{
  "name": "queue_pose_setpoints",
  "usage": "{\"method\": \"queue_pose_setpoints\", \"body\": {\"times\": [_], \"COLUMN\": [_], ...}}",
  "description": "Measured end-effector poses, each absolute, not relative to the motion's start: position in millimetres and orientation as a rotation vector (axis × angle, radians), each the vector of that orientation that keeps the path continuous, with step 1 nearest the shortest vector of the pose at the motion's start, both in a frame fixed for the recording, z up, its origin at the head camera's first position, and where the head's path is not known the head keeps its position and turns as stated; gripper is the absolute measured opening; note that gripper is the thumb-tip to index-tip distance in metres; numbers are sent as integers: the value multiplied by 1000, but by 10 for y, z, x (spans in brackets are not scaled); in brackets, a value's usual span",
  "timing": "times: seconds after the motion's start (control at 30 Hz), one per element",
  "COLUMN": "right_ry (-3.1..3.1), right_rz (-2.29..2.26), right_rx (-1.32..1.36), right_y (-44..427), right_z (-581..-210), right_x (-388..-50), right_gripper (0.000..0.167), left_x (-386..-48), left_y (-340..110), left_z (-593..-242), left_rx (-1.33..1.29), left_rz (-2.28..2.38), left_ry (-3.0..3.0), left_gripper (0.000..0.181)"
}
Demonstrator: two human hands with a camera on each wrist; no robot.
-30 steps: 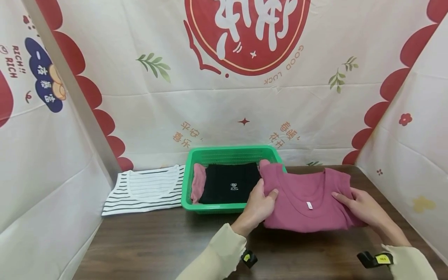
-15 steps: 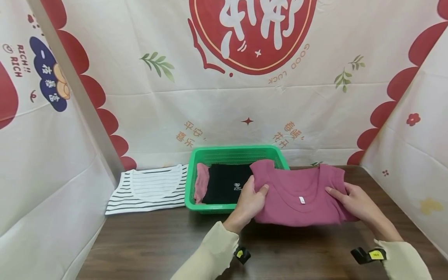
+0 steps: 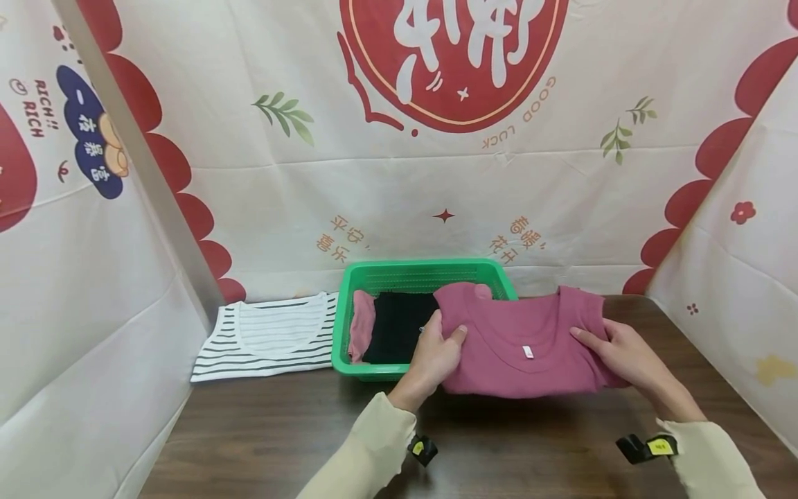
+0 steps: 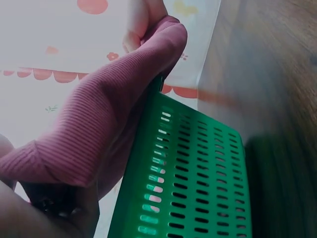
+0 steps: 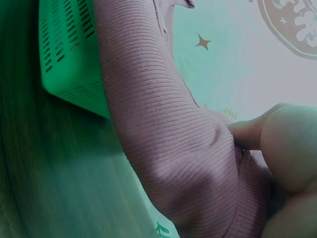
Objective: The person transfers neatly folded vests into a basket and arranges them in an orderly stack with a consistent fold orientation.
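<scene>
A folded dusty-pink ribbed top (image 3: 517,353) with a scoop neck and a small white tag hangs above the table between my two hands. My left hand (image 3: 433,357) pinches its left edge, thumb on top. At the opposite edge my right hand (image 3: 630,357) grips it the same way, and the right wrist view shows the thumb pressed into the ribbed cloth. Behind the top's left part stands a green plastic basket (image 3: 368,371). In the basket lie a black folded garment (image 3: 399,326) and a pink one (image 3: 361,326) at its left; the held top hides the basket's right part.
Left of the basket, a white top with black stripes (image 3: 268,336) lies folded on the dark wooden table (image 3: 280,430). Printed cloth walls (image 3: 399,187) close in the back and both sides.
Both hands have carried the pink top leftward and slightly up, so it covers more of the basket and the black garment. The view has shifted slightly.
</scene>
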State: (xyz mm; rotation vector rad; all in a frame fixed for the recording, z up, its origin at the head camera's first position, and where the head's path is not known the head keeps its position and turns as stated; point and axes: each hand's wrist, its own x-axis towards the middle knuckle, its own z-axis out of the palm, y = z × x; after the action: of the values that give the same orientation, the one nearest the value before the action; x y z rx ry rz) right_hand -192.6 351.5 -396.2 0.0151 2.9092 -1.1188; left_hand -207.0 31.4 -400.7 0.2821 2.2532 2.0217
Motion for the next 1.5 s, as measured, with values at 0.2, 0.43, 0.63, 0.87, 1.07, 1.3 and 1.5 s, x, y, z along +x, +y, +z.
{"method": "queue_pose_setpoints", "body": {"times": [0.2,0.43,0.63,0.87,1.07,1.3,1.5], "right_ry": [2903,2904,2901,2902,2908,2925,2901], "right_rz": [-1135,-1143,-1144,-1131,-1125,-1115,-1150], "right_rx": [-18,-41,-50,-52,-78,-120,-133], "right_y": [3442,3360,3286,3201,3108,3046,2977], "right_z": [-3944,-3925,-3918,-3896,-3859,-3811,-3801], "right_x": [-1959,-1997,-2042,-2109,-2160,-2197,-2226], "right_gripper": [49,50,50,51,51,48,48], "left_x": [-2087,-2109,-2130,-2155,-2172,-2204,-2241], "left_y": [228,119,45,-40,-108,-166,-260], "left_z": [-4000,-4018,-4037,-4023,-4018,-4016,-4002], "left_rx": [275,281,285,290,268,258,257], "left_rz": [2034,1961,1903,1867,1833,1786,1765], "left_ry": [2262,2355,2415,2472,2533,2559,2560], "left_gripper": [20,22,24,23,23,24,27]}}
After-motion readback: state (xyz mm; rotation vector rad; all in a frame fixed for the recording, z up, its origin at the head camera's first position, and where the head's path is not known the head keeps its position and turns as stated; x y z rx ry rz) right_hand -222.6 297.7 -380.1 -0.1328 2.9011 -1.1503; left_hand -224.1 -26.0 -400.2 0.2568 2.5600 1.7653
